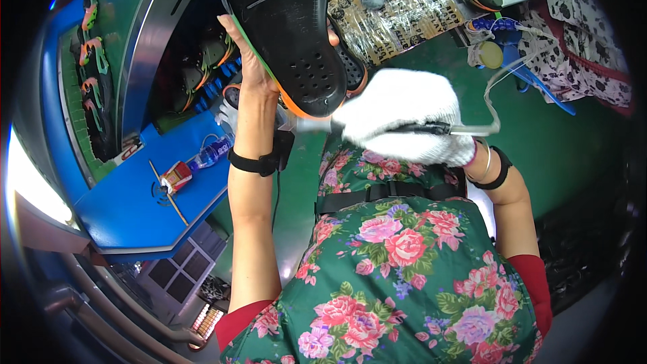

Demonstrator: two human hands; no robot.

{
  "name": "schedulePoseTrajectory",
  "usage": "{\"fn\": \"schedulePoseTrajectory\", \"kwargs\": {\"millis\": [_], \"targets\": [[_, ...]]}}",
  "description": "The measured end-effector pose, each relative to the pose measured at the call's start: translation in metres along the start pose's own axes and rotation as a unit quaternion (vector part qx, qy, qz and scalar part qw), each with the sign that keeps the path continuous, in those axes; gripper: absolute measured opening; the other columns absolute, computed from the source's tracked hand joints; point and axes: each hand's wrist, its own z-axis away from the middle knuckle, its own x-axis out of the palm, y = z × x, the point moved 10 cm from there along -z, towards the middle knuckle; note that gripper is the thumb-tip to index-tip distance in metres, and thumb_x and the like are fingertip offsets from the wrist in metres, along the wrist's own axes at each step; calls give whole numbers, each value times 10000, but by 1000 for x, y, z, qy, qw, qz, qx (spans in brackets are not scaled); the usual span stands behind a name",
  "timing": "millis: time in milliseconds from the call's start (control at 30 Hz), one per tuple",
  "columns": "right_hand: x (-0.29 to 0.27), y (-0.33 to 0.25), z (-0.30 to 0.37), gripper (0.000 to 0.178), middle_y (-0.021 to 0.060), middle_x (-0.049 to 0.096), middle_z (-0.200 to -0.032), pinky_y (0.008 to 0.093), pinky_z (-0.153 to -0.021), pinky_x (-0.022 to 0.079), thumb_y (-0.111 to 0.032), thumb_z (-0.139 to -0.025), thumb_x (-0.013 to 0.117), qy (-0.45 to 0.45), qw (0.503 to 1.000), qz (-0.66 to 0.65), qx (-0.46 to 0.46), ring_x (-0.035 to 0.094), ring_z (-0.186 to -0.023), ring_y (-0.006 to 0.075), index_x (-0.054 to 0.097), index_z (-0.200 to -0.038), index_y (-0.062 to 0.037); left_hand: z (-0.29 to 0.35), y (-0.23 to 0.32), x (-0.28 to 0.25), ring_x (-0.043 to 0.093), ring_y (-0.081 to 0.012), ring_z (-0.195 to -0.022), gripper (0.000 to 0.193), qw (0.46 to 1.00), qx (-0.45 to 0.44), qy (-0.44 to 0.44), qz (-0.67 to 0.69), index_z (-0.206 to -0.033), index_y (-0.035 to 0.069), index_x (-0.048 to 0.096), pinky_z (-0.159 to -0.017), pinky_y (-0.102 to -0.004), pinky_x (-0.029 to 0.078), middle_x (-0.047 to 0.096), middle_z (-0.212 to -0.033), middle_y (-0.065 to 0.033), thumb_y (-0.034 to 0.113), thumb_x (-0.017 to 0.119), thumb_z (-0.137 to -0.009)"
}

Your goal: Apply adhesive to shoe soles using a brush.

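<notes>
My left hand (251, 64), bare, holds up a black shoe sole (296, 34) with an orange and green edge. Small holes cluster at the sole's near end, and its far end runs out of the top of the picture. My right hand (408, 114) wears a white knitted glove and is closed round a corded hand tool (441, 127), whose grip it mostly hides. A slim metallic part (311, 123) shows left of the glove, close below the sole's orange edge; whether they touch I cannot tell.
Another holed shoe piece (352, 67) lies behind the sole. A taped cardboard sheet (394, 10) lies beyond. At left, a blue table (128, 209) carries a plastic bottle (214, 152) and a red-white packet (176, 176). Patterned cloth (586, 47) and a yellow-lidded jar (488, 55) are at right, near the tool's cord (490, 98).
</notes>
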Motion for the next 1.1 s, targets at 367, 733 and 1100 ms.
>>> {"fn": "schedulePoseTrajectory", "kwargs": {"millis": [367,733,1100], "targets": [[16,4,2,226,80,771,-1037,353,-741,569,-56,-768,796,-77,994,65,-33,712,-847,253,784,-990,-97,20,-25,-1,745,-384,-911,1086,997,-64,-18,-25,-1440,-15,473,-721,-493,661,691,-1131,-256,877,303,-845],[47,22,2,212,51,756,-1027,391,-769,547,-121,-813,773,-235,967,75,-69,671,-823,283,773,-1025,-137,23,-35,-21,761,-301,-865,918,968,-161,91,-169,-1395,-46,501,-686,-427,672,699,-1114,-245,740,443,-924],[-29,55,-14,188,160,762,-1003,310,-830,574,21,-824,757,82,945,-143,283,728,-915,201,777,-1011,22,32,-54,-22,684,-328,-1101,1034,962,-90,100,236,-1442,29,503,-944,-501,578,643,-1293,-209,860,207,-903]]}}
